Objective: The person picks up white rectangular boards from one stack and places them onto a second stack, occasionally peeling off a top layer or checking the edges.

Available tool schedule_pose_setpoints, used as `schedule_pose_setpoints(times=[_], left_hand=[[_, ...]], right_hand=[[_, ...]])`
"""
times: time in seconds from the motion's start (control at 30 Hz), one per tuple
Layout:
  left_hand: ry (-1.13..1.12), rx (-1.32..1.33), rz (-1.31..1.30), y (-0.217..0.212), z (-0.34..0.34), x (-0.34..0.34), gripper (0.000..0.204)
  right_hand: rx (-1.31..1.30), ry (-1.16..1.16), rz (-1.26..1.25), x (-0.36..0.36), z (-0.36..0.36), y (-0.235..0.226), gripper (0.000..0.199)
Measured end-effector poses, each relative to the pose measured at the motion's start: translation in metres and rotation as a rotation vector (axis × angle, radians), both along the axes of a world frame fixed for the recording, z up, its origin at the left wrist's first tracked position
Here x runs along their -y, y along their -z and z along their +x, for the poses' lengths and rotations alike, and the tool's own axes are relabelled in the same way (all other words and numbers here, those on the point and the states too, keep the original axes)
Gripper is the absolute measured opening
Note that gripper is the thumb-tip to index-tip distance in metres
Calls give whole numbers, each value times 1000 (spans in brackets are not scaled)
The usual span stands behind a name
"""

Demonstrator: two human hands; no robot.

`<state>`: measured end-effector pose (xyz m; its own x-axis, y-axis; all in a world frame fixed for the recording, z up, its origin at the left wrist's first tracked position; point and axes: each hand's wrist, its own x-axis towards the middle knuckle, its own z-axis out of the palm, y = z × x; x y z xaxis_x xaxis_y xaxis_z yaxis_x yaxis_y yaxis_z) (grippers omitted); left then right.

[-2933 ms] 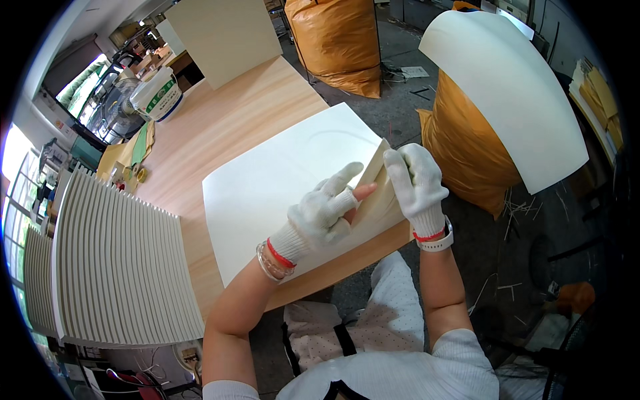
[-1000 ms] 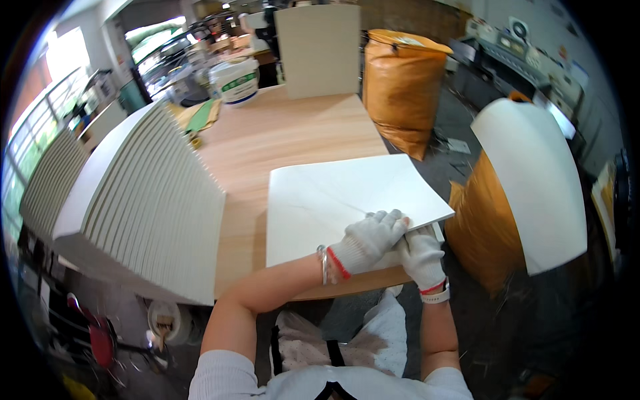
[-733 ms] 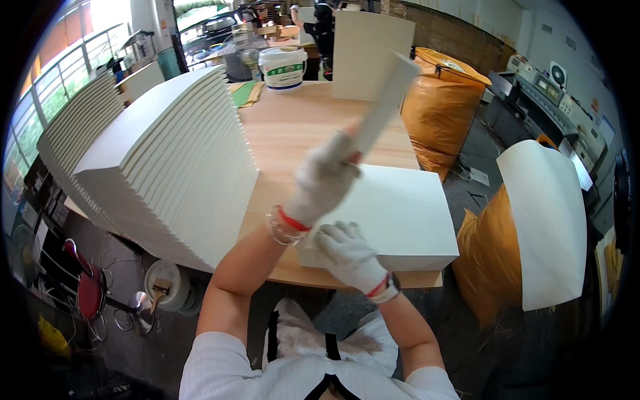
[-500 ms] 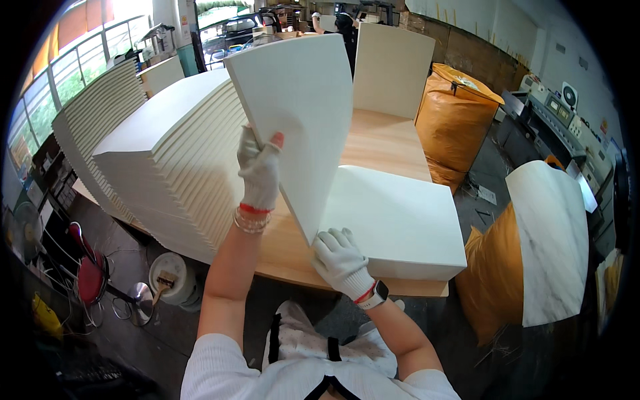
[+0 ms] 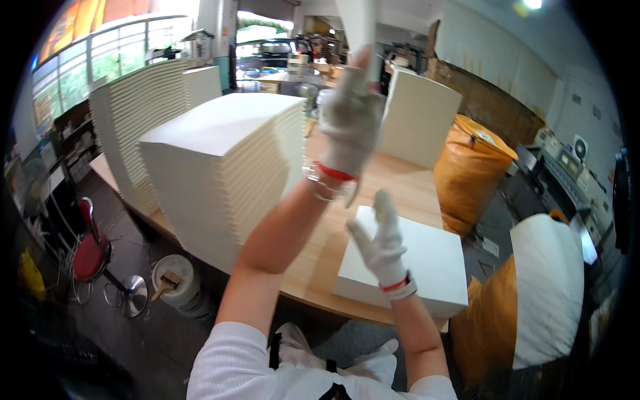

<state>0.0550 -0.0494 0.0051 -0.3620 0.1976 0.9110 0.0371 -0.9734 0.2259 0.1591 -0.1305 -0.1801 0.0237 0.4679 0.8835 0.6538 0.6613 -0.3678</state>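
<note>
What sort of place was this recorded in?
Probably a small workshop or factory: stacked white panels fill the worktable, a bulging orange sack stands beyond, and a brush lies across a bucket.

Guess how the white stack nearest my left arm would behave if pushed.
The stack is probably heavy, being many layers thick. Upper ones may slide separately, as no strap shows around them. Pushed high, it might tip, since it stands tall.

We log left hand (image 5: 351,127) high, blurred, clasped; left forearm (image 5: 293,223) slants up to that grip from below left. Right hand (image 5: 383,245) below right of the grip, thumb (image 5: 360,237) splayed off fingers (image 5: 385,210), right forearm (image 5: 417,320) beneath.
</note>
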Motion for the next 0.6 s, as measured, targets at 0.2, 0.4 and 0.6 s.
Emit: schedule_pose_setpoints(times=[0.2,0.4,0.6], left_hand=[[-218,-278,407,-56,20,60,53],[-621,-460,331,-93,-13,33,61],[-395,-797,-69,-82,-176,-26,36]], right_hand=[[-201,-694,-142,-92,14,-51,54],[-830,-1043,-217,-101,-78,-140,46],[-811,-912,-470,-100,-177,-200,37]])
